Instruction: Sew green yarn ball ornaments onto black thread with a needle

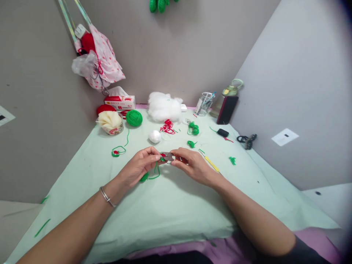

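Observation:
Between the fingertips of my left hand (144, 163) is a small red and green crochet piece (162, 157). A green yarn strand and a green crocheted part (143, 177) hang below that hand. My right hand (194, 165) is closed around pliers (167, 156), whose grey metal jaws touch or lie right against the piece; their handles are mostly hidden in the palm. To the right of this hand lies a yellow-handled crochet hook (211, 164). Another red and green crochet piece (115, 153) rests at the left, its strand leading toward a green yarn ball (134, 118).
White stuffing (164, 107) sits at the back, with a white yarn ball (155, 136) and red yarn scraps (168, 127) before it. A glass cup (204, 104), phone (227, 110) and bottle stand back right. A tissue box (121, 102) and bowl (111, 128) are back left.

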A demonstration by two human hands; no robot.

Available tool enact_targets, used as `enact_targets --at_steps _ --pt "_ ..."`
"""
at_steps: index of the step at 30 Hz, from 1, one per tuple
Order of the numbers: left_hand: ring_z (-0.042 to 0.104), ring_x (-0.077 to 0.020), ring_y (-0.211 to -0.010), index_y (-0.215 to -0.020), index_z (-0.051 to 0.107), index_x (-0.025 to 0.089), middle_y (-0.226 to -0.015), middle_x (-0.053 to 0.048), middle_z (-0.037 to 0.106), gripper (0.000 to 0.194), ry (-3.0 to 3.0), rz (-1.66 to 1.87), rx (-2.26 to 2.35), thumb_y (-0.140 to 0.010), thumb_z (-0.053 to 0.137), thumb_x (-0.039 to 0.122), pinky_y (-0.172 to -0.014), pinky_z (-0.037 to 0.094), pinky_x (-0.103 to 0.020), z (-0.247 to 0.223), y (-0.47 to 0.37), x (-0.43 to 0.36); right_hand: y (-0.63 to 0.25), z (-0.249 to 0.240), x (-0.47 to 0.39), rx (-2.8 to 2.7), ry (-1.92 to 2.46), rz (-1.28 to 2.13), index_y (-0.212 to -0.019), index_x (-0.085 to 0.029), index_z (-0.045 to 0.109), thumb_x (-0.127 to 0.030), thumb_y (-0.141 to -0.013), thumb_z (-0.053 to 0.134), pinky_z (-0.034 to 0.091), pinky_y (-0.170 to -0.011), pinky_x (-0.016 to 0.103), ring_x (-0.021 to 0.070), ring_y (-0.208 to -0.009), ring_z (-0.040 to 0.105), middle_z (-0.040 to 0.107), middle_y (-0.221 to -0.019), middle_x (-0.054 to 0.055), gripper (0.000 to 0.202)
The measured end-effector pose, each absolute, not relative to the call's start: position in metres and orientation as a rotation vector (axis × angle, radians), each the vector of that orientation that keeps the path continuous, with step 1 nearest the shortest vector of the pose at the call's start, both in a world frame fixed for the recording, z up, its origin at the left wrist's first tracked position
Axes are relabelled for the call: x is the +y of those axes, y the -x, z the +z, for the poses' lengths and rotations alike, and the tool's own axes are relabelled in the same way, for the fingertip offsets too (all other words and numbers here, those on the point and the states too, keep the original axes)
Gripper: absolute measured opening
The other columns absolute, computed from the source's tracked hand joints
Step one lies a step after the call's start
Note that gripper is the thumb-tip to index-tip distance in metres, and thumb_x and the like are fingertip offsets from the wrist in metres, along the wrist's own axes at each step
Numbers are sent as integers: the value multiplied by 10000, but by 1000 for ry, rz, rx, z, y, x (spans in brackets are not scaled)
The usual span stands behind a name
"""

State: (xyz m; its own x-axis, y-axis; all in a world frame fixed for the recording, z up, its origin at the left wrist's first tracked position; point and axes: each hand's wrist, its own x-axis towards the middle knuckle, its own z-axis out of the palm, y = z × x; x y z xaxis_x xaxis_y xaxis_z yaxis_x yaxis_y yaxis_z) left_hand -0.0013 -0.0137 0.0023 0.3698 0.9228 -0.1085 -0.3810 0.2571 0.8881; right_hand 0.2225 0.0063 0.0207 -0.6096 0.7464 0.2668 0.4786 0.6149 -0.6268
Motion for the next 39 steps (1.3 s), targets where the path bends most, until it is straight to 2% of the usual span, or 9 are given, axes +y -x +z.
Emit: enact_targets --at_steps 12,17,21,25,28,31,33,36,39 --pt "640 -163 -904 -822 647 163 -888 -25 702 206 -938 996 754 -790 802 294 -935 458 -314 -1 -1 -14 -221 21 4 -2269 985 769 -1013 -185 674 -342 -964 613 360 -647 237 116 -681 478 597 -802 -2 175" --pt "627 -144 -871 -838 641 165 -857 -10 685 218 -967 966 788 -799 795 315 -847 451 -270 -3 -1 -15 -218 20 2 -2234 974 871 -974 -187 695 -311 -971 583 362 -641 238 117 -690 491 638 -833 8 167" --pt "645 -142 -869 -828 627 173 -861 -6 690 220 -976 946 812 -798 786 322 -825 446 -258 1 -3 -15 -222 20 8 -2107 980 1030 -1016 -175 701 -372 -942 605 381 -626 242 130 -692 494 638 -823 16 231" --pt "685 -206 -965 -807 605 190 -854 -14 694 222 -949 1018 872 -772 779 324 -879 462 -304 10 6 -13 -257 25 35 -1907 1268 711 -1122 -152 672 -438 -909 608 386 -620 264 151 -665 511 615 -772 19 362" --pt "688 -212 -928 -825 591 205 -821 0 679 208 -1019 1184 1038 -761 749 323 -861 472 -322 18 26 -5 -300 26 59 -1922 1752 220 -1107 -164 693 -385 -918 583 406 -680 303 212 -767 597 687 -884 76 311" --pt "682 -204 -870 -858 589 211 -821 6 678 186 -1174 1343 1268 -759 702 321 -842 477 -328 25 51 4 -327 22 73 -2029 2034 -105 -1105 -147 706 -319 -898 602 442 -758 355 306 -988 623 693 -1086 160 289" --pt "683 -214 -845 -853 586 215 -808 2 674 162 -1270 1365 1435 -765 664 325 -808 483 -333 27 65 9 -325 19 72 -2111 1963 -109 -1074 -151 718 -294 -910 588 453 -802 364 315 -1073 610 679 -1156 166 254" --pt "671 -241 -819 -832 584 227 -807 -15 676 113 -1454 1256 1719 -773 605 321 -774 486 -358 24 78 14 -299 19 59 -2241 1700 157 -965 -200 732 -273 -958 533 452 -790 315 237 -961 654 721 -1066 87 213" --pt "637 -299 -1009 -857 618 232 -1004 -58 679 126 -1750 1107 1958 -762 597 311 -907 465 -423 14 78 17 -266 20 41 -2424 1528 269 -918 -212 725 -236 -967 526 428 -747 273 183 -854 662 726 -995 41 206"
